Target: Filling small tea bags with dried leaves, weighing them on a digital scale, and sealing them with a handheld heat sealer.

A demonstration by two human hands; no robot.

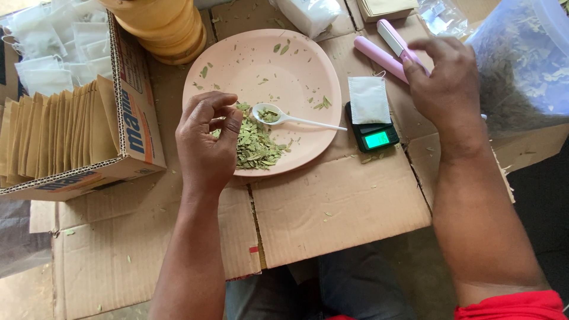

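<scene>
Head view: the left hand hovers over the near-left rim of the pink plate, thumb and fingers pinched together; whether any leaf is caught between them cannot be told. Just right of this hand lies the pile of dried green leaves, and beyond it a white plastic spoon rests on the plate, its bowl loaded with a few leaves and gripped by neither hand. The right hand is set well to the right, fingers curled down onto the pink heat sealer, apparently touching rather than firmly gripping it. Between the hands, a small black digital scale carries one white filter bag, lying flat. Judged from this layout, the bag on the scale is staged but not yet sealed; most of the leaf pile is unportioned. Left of the left hand, a cardboard box holds upright brown envelopes. Flattened cardboard covers the surface.
</scene>
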